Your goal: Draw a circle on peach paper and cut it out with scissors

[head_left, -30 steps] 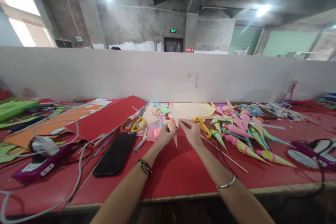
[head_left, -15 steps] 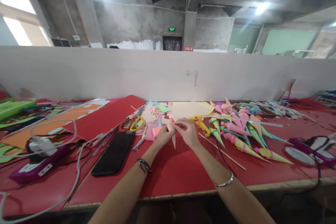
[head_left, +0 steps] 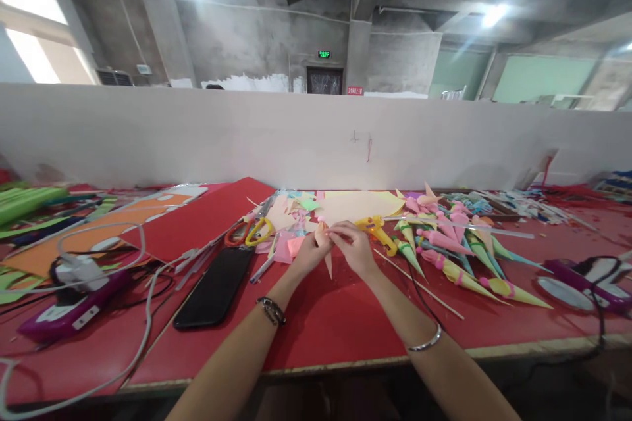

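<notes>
My left hand (head_left: 312, 254) is closed around a small peach paper cone (head_left: 328, 267), whose tip points down toward the table. A pink tip shows at the cone's upper end. Fingers of my right hand (head_left: 356, 248) are pinched together against the cone's upper part; whatever small piece they hold is hidden. Just right of my right hand lies a yellow hot glue gun (head_left: 377, 234). Pink foam scraps (head_left: 291, 247) rest to the left of my left hand. Farther right is a pile of pink, yellow and green paper cones (head_left: 451, 237).
A black phone (head_left: 215, 289), scissors with a yellow handle (head_left: 259, 231) and red card sheets (head_left: 197, 220) lie left. Purple power strips (head_left: 74, 309) with cables stand at both sides. A thin wooden stick (head_left: 419, 284) lies right of my hands. A white partition (head_left: 276, 138) closes off the back.
Both hands keep almost the same pose around the peach cone. The whole view has shifted very slightly; nothing else has visibly moved.
</notes>
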`<state>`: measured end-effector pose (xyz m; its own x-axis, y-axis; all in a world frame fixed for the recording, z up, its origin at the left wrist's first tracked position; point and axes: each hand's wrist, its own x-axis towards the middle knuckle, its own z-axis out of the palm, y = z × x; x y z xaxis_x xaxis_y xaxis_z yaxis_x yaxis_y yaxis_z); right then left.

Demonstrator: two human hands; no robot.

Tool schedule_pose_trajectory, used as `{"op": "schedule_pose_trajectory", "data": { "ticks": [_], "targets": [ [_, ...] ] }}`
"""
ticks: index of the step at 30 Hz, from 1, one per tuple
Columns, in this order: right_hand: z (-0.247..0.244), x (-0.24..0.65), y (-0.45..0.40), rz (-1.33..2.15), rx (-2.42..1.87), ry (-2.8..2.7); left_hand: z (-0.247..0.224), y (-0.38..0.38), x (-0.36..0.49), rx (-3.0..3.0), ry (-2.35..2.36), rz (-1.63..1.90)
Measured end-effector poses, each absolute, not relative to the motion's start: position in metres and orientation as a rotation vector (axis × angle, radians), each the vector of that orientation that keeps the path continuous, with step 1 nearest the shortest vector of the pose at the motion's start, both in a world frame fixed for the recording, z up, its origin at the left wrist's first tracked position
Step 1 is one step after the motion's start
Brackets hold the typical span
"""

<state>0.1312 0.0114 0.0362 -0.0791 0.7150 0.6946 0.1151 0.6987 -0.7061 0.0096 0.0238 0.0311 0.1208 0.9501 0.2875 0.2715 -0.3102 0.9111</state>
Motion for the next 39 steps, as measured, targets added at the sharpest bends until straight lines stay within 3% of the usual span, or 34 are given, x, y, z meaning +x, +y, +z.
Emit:
{"op": "schedule_pose_trajectory", "data": {
  "ticks": [16, 39],
  "targets": [
    [0.027, 0.128, 0.021, 0.879, -0.645, -1.469, 0.023, 0.030, 0.004, 1.789, 1.155, 1.163],
    [0.020, 0.124, 0.024, 1.035, -0.766, -1.320, 0.033, 0.023, 0.008, 1.652, 1.108, 1.244]
  ]
}}
